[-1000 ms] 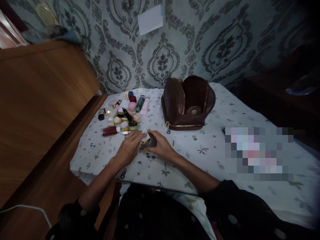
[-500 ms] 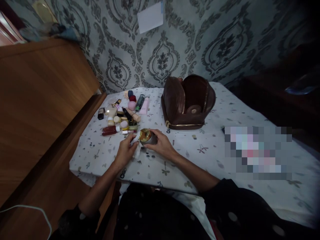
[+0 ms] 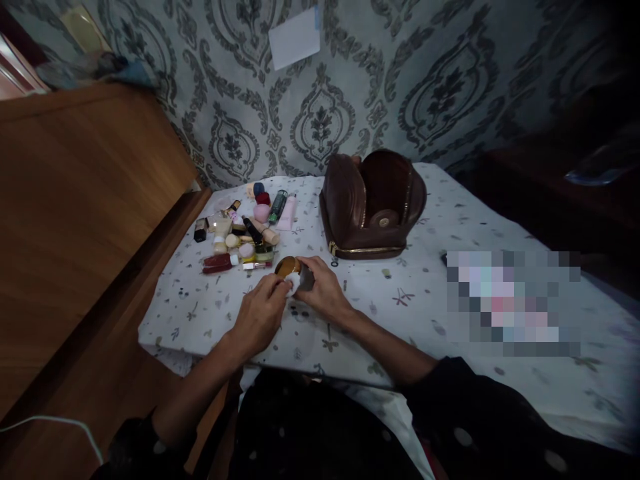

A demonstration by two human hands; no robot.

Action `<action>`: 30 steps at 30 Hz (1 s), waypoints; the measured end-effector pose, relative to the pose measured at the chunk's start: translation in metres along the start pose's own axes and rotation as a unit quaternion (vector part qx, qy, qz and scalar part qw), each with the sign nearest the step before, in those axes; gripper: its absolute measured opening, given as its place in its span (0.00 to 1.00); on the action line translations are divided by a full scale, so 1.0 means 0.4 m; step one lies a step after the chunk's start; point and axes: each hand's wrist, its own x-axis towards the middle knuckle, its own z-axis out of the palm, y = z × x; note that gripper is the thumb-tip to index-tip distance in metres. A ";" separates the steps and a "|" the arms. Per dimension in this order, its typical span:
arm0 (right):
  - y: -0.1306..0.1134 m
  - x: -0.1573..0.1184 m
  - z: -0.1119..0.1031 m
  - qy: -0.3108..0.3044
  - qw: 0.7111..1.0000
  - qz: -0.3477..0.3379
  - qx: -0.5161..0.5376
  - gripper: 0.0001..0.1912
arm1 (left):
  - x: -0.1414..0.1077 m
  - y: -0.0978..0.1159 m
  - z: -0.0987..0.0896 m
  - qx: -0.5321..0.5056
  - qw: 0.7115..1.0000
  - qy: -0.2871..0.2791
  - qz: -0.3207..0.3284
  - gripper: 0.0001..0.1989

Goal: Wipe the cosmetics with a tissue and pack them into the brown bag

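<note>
Near-left of brown bag [image 3: 345, 200]: right hand [image 3: 325, 288] gripping gold-topped jar [image 3: 287, 267], left hand [image 3: 260, 312] pinching white wad [image 3: 293, 287]; lopsided wad pressure could tip jar.

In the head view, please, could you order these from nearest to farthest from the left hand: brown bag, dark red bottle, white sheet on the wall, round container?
1. Round container: close beside the left hand, toward the right.
2. Dark red bottle: beyond the hand, leftward.
3. Brown bag: farther back, rightward.
4. White sheet: high on the wall.
</note>
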 end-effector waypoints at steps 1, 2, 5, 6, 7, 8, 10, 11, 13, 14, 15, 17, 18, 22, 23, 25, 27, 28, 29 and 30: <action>0.001 -0.001 0.000 -0.003 1.000 -0.010 -0.008 0.30 | 0.005 0.004 -0.004 0.019 1.000 -0.007 0.007 0.14; 0.002 -0.003 0.000 -0.008 1.000 -0.022 -0.016 0.30 | 0.011 0.009 -0.009 0.034 0.999 -0.016 0.013 0.14; 0.002 -0.010 0.001 -0.020 0.997 -0.065 -0.027 0.30 | 0.035 0.022 -0.025 0.050 0.998 -0.038 0.013 0.15; 0.001 -0.012 0.002 -0.022 0.996 -0.079 -0.027 0.28 | 0.046 0.024 -0.031 0.046 0.998 -0.042 0.007 0.14; -0.001 -0.013 0.003 -0.026 0.995 -0.093 -0.027 0.26 | 0.057 0.024 -0.036 0.036 0.998 -0.046 -0.003 0.14; -0.003 -0.014 0.003 -0.031 0.994 -0.102 -0.027 0.23 | 0.070 0.021 -0.039 0.022 0.999 -0.047 -0.015 0.13; -0.007 -0.013 0.002 -0.050 0.993 -0.109 -0.023 0.21 | 0.095 0.002 -0.040 -0.017 0.998 -0.041 -0.045 0.13; -0.009 -0.012 0.001 -0.062 0.992 -0.107 -0.019 0.21 | 0.106 -0.015 -0.037 -0.041 0.997 -0.037 -0.060 0.12; -0.013 -0.009 -0.003 -0.084 0.991 -0.101 0.002 0.26 | 0.124 -0.057 -0.025 -0.095 0.991 -0.030 -0.089 0.11; -0.015 -0.008 -0.005 -0.095 0.991 -0.097 0.015 0.29 | 0.130 -0.081 -0.018 -0.126 0.986 -0.031 -0.102 0.10; -0.017 -0.008 -0.008 -0.103 0.990 -0.091 0.029 0.31 | 0.134 -0.105 -0.010 -0.161 0.980 -0.031 -0.116 0.10; -0.025 -0.009 -0.012 -0.108 0.990 -0.075 0.058 0.34 | 0.135 -0.147 0.005 -0.236 0.961 -0.043 -0.140 0.11; -0.030 -0.009 -0.016 -0.104 0.990 -0.064 0.074 0.34 | 0.133 -0.163 0.012 -0.263 0.951 -0.049 -0.152 0.12; -0.058 0.015 -0.055 -0.023 0.984 0.014 0.177 0.34 | 0.112 -0.200 0.049 -0.282 0.945 -0.049 -0.159 0.16; -0.067 0.032 -0.077 0.010 0.977 0.035 0.211 0.33 | 0.105 -0.204 0.062 -0.286 0.945 -0.052 -0.153 0.17; -0.085 0.080 -0.138 0.070 0.960 0.063 0.264 0.32 | 0.091 -0.206 0.090 -0.295 0.940 -0.050 -0.163 0.18; -0.097 0.146 -0.215 0.119 0.951 0.070 0.277 0.32 | 0.081 -0.204 0.115 -0.301 0.936 -0.051 -0.175 0.18; -0.098 0.183 -0.254 0.142 0.950 0.070 0.270 0.31 | 0.078 -0.202 0.126 -0.303 0.935 -0.049 -0.178 0.19; -0.093 0.221 -0.290 0.172 0.949 0.066 0.257 0.30 | 0.075 -0.201 0.134 -0.304 0.934 -0.046 -0.180 0.19; -0.084 0.257 -0.322 0.199 0.948 0.063 0.240 0.30 | 0.073 -0.200 0.139 -0.304 0.934 -0.043 -0.180 0.20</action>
